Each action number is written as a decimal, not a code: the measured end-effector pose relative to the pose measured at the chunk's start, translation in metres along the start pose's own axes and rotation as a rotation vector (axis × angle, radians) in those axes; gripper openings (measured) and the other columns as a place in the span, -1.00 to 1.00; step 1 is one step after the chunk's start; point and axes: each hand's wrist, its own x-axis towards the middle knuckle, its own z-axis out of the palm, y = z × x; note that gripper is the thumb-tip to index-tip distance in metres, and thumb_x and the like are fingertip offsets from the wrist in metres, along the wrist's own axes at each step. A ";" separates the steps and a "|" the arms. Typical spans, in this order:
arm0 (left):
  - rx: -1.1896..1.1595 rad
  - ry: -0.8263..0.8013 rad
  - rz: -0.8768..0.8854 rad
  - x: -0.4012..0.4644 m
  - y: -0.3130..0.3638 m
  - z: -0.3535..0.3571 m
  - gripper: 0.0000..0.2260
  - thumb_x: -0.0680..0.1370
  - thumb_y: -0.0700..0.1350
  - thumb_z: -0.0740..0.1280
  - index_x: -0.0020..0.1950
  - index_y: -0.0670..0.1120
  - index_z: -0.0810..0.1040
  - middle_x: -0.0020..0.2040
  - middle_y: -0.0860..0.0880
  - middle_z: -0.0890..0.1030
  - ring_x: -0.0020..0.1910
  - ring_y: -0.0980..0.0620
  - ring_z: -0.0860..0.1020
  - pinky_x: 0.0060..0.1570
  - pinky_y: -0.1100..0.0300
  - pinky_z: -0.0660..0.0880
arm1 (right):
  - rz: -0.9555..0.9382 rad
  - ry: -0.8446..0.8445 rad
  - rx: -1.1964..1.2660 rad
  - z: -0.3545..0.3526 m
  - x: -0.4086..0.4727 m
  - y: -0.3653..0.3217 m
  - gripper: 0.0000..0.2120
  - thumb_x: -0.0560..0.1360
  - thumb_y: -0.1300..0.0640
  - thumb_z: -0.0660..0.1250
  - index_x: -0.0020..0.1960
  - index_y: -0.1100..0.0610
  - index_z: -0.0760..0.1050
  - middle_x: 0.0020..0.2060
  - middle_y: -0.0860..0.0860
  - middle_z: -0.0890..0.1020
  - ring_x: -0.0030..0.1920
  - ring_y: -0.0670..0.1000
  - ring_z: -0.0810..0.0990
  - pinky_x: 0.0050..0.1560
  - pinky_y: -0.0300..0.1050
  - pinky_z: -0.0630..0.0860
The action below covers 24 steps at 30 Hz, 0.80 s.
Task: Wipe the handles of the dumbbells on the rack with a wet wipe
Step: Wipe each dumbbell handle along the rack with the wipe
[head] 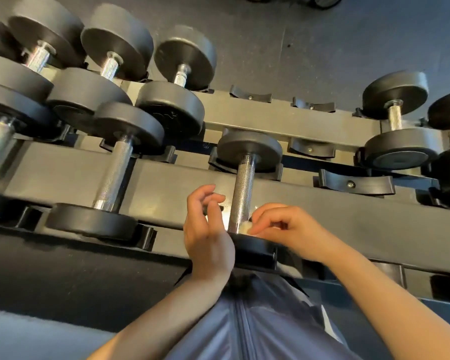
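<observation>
A grey two-tier rack (309, 203) stands on a dark floor (296, 48). Black dumbbells (115, 162) with metal handles rest in black cradles (356, 184) on both tiers. Several cradles (251, 94) on the upper and lower rails hold nothing.

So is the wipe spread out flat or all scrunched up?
Scrunched up. The wet wipe shows only as a small white wad pinched in the right hand, against the bottom of the dumbbell handle.

Dim indoor light, glare on rack (166, 178), blurred, bowed edges
</observation>
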 end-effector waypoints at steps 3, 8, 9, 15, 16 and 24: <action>-0.005 -0.004 -0.034 0.000 0.002 -0.001 -0.82 0.52 0.06 0.09 0.04 0.27 0.42 -0.03 0.18 0.57 0.03 0.20 0.49 -0.03 0.38 0.34 | 0.062 0.001 -0.028 -0.002 0.000 -0.007 -0.84 0.42 0.29 0.43 -0.17 0.03 0.66 -0.15 -0.03 0.61 -0.09 -0.11 0.60 -0.01 -0.30 0.50; -0.032 0.013 -0.062 0.006 0.006 -0.002 -0.85 0.63 0.05 0.07 0.09 0.24 0.40 0.02 0.15 0.54 -0.04 0.27 0.49 -0.10 0.45 0.35 | -0.043 -0.123 -0.446 0.009 0.028 -0.047 -0.89 0.49 0.16 0.39 -0.03 0.04 0.67 -0.11 -0.15 0.55 -0.06 -0.17 0.52 0.02 -0.35 0.42; -0.038 0.024 -0.071 0.007 0.007 -0.002 -0.83 0.67 0.01 0.05 0.09 0.24 0.40 0.04 0.14 0.55 -0.01 0.25 0.50 -0.08 0.40 0.37 | -0.048 -0.185 -0.547 0.013 0.037 -0.055 -0.87 0.50 0.14 0.36 -0.02 0.04 0.66 -0.11 -0.15 0.52 -0.07 -0.18 0.49 -0.01 -0.38 0.37; -0.050 0.081 -0.092 0.006 0.008 0.000 -0.76 0.69 -0.06 0.03 0.11 0.27 0.40 0.16 0.12 0.54 0.15 0.19 0.49 0.09 0.32 0.40 | -0.071 -0.317 -0.661 0.012 0.051 -0.060 -0.86 0.52 0.15 0.31 -0.01 0.09 0.63 -0.05 -0.07 0.54 -0.02 -0.10 0.50 -0.01 -0.33 0.36; -0.045 0.082 -0.092 0.006 0.009 0.000 -0.76 0.68 -0.07 0.05 0.12 0.27 0.40 0.16 0.13 0.54 0.13 0.23 0.49 0.04 0.44 0.37 | -0.070 -0.288 -0.565 0.007 0.042 -0.054 -0.89 0.51 0.16 0.34 -0.01 0.09 0.64 -0.05 -0.08 0.55 -0.03 -0.14 0.51 0.00 -0.39 0.36; -0.011 0.071 0.014 0.004 0.003 0.000 -0.78 0.53 0.00 0.12 0.14 0.20 0.43 0.13 0.13 0.53 0.18 0.12 0.48 0.19 0.16 0.39 | 0.135 -0.181 -0.163 -0.013 0.010 -0.026 -0.84 0.48 0.21 0.39 -0.11 -0.05 0.59 -0.12 -0.12 0.63 -0.04 -0.16 0.60 0.12 -0.14 0.53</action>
